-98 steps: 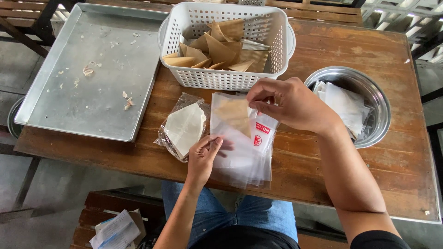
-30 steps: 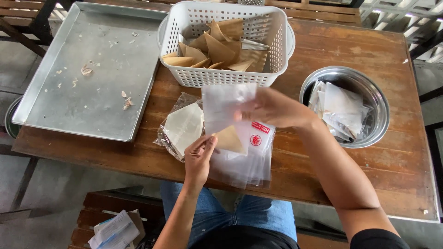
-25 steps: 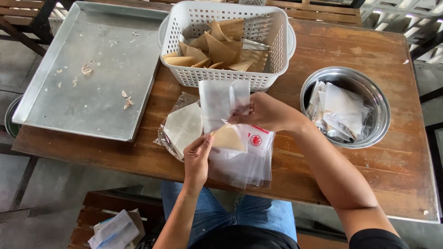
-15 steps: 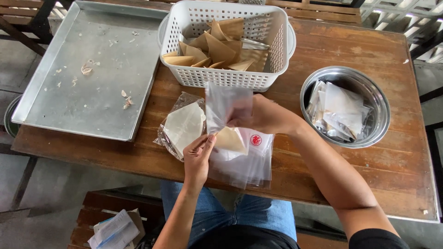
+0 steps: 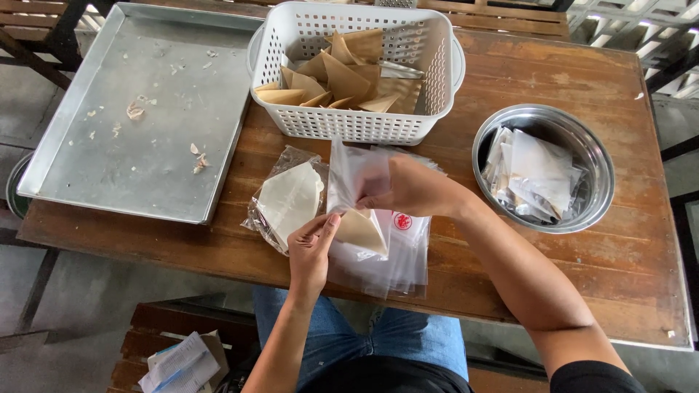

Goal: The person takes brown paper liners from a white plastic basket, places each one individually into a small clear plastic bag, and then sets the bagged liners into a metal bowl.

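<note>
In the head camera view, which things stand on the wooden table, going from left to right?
Metal tray → bag of white triangular sheets → white plastic basket of tan triangular wrappers → steel bowl of filled clear bags.

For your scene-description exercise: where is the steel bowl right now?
In the head view, the steel bowl sits on the right side of the wooden table, right of the white basket and beyond the right hand.
</note>
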